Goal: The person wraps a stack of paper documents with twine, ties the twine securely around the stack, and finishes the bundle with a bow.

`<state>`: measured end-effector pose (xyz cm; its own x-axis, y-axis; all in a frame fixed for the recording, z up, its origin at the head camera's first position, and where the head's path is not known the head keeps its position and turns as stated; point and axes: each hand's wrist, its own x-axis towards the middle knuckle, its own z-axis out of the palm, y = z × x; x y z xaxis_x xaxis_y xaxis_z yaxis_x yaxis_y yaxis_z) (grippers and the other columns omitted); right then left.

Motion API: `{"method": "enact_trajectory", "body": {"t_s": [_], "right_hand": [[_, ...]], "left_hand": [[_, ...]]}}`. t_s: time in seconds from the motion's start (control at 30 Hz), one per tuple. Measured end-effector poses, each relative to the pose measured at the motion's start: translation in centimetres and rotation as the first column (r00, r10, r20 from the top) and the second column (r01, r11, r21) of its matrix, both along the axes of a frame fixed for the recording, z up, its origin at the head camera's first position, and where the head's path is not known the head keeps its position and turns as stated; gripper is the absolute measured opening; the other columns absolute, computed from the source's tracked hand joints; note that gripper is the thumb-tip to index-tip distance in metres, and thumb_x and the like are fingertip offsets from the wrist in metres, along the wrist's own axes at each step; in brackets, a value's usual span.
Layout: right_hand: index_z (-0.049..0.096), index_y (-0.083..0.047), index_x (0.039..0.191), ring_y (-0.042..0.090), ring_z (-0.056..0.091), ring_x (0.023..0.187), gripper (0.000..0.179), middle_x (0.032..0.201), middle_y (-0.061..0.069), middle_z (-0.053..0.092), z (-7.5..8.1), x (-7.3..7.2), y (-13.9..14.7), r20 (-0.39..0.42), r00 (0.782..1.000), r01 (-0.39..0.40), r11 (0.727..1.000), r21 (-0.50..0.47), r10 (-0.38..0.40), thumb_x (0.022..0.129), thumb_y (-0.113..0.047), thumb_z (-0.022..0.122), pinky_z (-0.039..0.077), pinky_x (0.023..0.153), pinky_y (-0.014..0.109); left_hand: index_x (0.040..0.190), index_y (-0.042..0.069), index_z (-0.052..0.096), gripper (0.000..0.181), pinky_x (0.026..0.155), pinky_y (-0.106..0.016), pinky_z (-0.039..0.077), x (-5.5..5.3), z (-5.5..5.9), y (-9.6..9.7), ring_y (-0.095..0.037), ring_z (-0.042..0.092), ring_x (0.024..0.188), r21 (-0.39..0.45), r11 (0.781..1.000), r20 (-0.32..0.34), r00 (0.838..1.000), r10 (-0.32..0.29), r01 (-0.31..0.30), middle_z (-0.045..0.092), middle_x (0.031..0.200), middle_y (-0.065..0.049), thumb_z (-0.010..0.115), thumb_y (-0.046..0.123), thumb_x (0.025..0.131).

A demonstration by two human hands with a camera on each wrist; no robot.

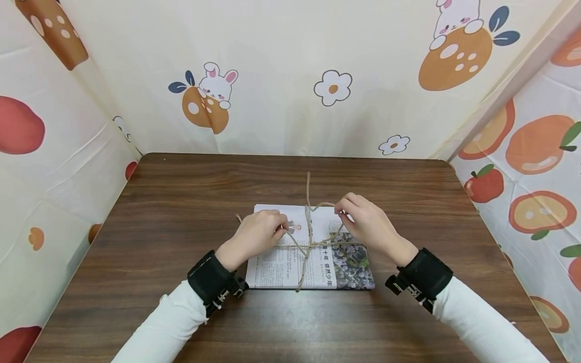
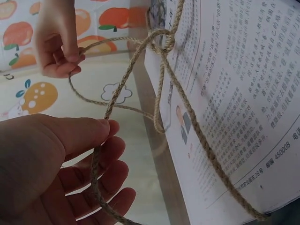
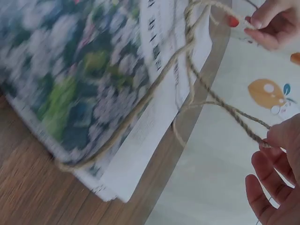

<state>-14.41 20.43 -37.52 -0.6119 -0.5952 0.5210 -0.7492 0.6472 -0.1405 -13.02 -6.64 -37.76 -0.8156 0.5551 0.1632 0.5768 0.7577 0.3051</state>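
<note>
A stack of printed papers (image 1: 277, 267) lies on the table with twine (image 1: 305, 262) wrapped around it both ways, crossing near the middle. My left hand (image 1: 260, 229) is over the stack's left half and pinches one strand of twine between thumb and index finger; the other fingers are loosely bent in the left wrist view. My right hand (image 1: 365, 222), above the upper right corner, pinches another strand between thumb and fingertip. In the left wrist view both held strands run to a knot (image 2: 164, 42) on the papers. A loose loop hangs beside it.
The brown wooden table (image 1: 190, 201) extends around the stack. A cream curtain (image 1: 272, 101) with rabbit and flower prints stands behind it, and fruit-printed cloth (image 1: 540, 212) hangs at the right side. Black camera bands (image 1: 426, 277) circle both wrists.
</note>
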Motion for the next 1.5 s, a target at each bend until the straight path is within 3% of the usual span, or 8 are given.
{"method": "enact_trajectory", "body": {"t_s": [0.37, 0.6, 0.73, 0.9, 1.07, 1.27, 1.5], "right_hand": [[0.056, -0.009, 0.103, 0.011, 0.054, 0.084, 0.025, 0.092, -0.001, 0.057, 1.5, 0.8, -2.7, 0.161, 0.982, -0.074, 0.99, -0.12, 0.093, 0.081, 0.004, 0.059, 0.046, 0.072, 0.028], [0.057, -0.01, 0.107, 0.008, 0.051, 0.084, 0.035, 0.091, -0.003, 0.055, 2.1, 1.5, -3.1, 0.289, 0.942, -0.11, 0.969, -0.222, 0.173, 0.08, 0.011, 0.055, 0.047, 0.072, 0.029], [0.058, -0.011, 0.108, 0.008, 0.05, 0.083, 0.033, 0.091, -0.002, 0.055, 2.0, 1.6, -2.8, 0.359, 0.918, -0.098, 0.974, -0.206, 0.169, 0.082, 0.01, 0.054, 0.046, 0.071, 0.027], [0.061, -0.013, 0.1, 0.007, 0.05, 0.078, 0.02, 0.085, -0.003, 0.054, 0.7, 1.5, -2.1, 0.329, 0.942, -0.066, 0.998, -0.009, 0.065, 0.085, -0.001, 0.058, 0.044, 0.067, 0.026], [0.062, -0.015, 0.097, 0.007, 0.052, 0.077, 0.017, 0.086, -0.005, 0.056, -0.9, 1.7, -1.5, 0.305, 0.952, -0.055, 0.99, 0.128, 0.014, 0.082, -0.007, 0.063, 0.044, 0.065, 0.025], [0.063, -0.016, 0.097, 0.006, 0.046, 0.072, 0.02, 0.085, -0.005, 0.056, -1.6, 1.9, -1.5, 0.312, 0.946, -0.13, 0.985, 0.11, 0.09, 0.078, -0.008, 0.066, 0.04, 0.062, 0.023], [0.062, -0.019, 0.09, 0.005, 0.049, 0.074, 0.014, 0.084, -0.009, 0.055, -1.1, 2.5, -3.0, 0.251, 0.942, -0.251, 0.965, 0.08, 0.224, 0.078, -0.014, 0.069, 0.041, 0.066, 0.023]], "left_hand": [[0.078, 0.019, 0.065, 0.009, 0.05, -0.021, 0.038, 0.0, 0.5, 0.3, -0.005, 0.048, 0.064, -0.001, 1.0, -0.014, 1.0, -0.011, 0.011, 0.058, 0.073, 0.008, 0.062, 0.013, 0.085], [0.078, 0.019, 0.065, 0.009, 0.051, -0.021, 0.038, 0.1, 0.6, 0.2, -0.005, 0.048, 0.063, 0.012, 1.0, -0.031, 0.999, -0.021, 0.022, 0.056, 0.072, 0.009, 0.063, 0.013, 0.084], [0.078, 0.02, 0.064, 0.009, 0.052, -0.021, 0.038, 0.1, 0.5, 0.2, -0.005, 0.048, 0.064, 0.016, 1.0, -0.04, 0.999, -0.026, 0.027, 0.055, 0.071, 0.009, 0.062, 0.013, 0.084], [0.078, 0.02, 0.065, 0.009, 0.053, -0.021, 0.039, 0.1, 0.5, 0.3, -0.005, 0.048, 0.064, 0.022, 0.999, -0.049, 0.998, -0.04, 0.041, 0.055, 0.071, 0.01, 0.063, 0.013, 0.083], [0.079, 0.02, 0.065, 0.009, 0.054, -0.021, 0.04, 0.1, 0.4, 0.4, -0.005, 0.05, 0.065, 0.025, 0.998, -0.052, 0.997, -0.056, 0.057, 0.057, 0.073, 0.009, 0.063, 0.013, 0.084], [0.079, 0.02, 0.065, 0.011, 0.054, -0.021, 0.04, 0.1, 0.4, 0.6, -0.006, 0.052, 0.065, 0.032, 0.997, -0.045, 0.997, -0.069, 0.07, 0.058, 0.075, 0.008, 0.062, 0.011, 0.084], [0.078, 0.02, 0.065, 0.011, 0.054, -0.02, 0.039, 0.0, 0.4, 0.6, -0.005, 0.048, 0.064, 0.028, 0.997, -0.043, 0.997, -0.065, 0.066, 0.056, 0.073, 0.009, 0.062, 0.011, 0.084]]}}
